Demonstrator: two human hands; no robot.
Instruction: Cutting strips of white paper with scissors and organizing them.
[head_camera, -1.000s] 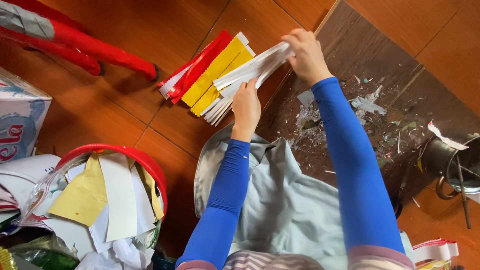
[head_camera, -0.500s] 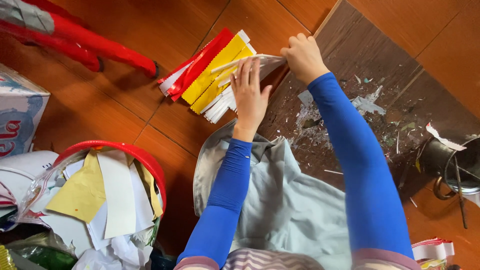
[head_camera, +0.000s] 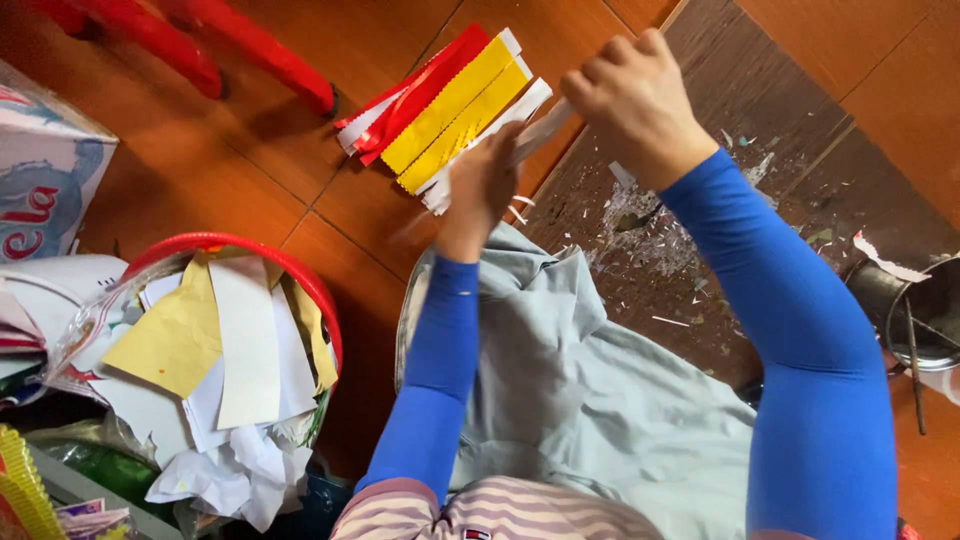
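**Paper strips gripped between two hands above the floor**

Holding a thin bundle of white paper strips (head_camera: 535, 135) between both hands, the person sits over a grey cloth (head_camera: 600, 400) spread across the lap. The right hand (head_camera: 632, 100) is closed in a fist around the far end of the bundle, knuckles up. The left hand (head_camera: 482, 185) is motion-blurred; its fingers seem curled about the near end of the same strips, but how tightly they close cannot be told. The bundle hangs in the air just above a stack of red, yellow and white folded paper (head_camera: 445, 105) lying on the orange floor tiles (head_camera: 230, 170).

To the left stands a red-rimmed basket (head_camera: 300, 268) full of yellow and white offcuts (some spilling over the edge). A dark board (head_camera: 760, 110) strewn with paper scraps lies under the right arm, a metal pot (head_camera: 915, 310) beside it.

The risk, by judgement: with one end pinched hard and the other in a quick hand, the thin strips could tear, slip loose or fan out of alignment. Dropped pieces would land among the scraps and be hard to pick out.
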